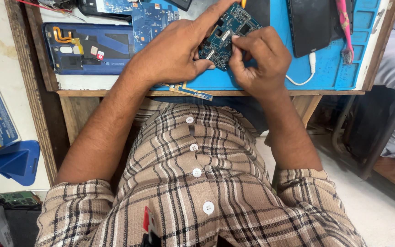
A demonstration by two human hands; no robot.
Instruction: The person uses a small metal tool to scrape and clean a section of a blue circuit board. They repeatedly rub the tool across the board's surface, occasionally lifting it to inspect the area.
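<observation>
A dark blue-green circuit board [227, 33] is held above the blue work mat [325, 68] on the wooden table. My left hand [174, 50] grips the board's left side, thumb below and index finger stretched over its top edge. My right hand [259, 57] pinches the board's lower right part with thumb and fingertips. An opened blue phone back shell [88, 48] with an orange flex cable lies to the left of my left hand.
A black phone [312, 25] and a white cable [305, 75] lie on the mat at right, beside a pink tool [344, 27]. A blue flex strip [190, 90] hangs over the table's edge [115, 93]. Boxes and a blue plastic piece [17, 160] sit at lower left.
</observation>
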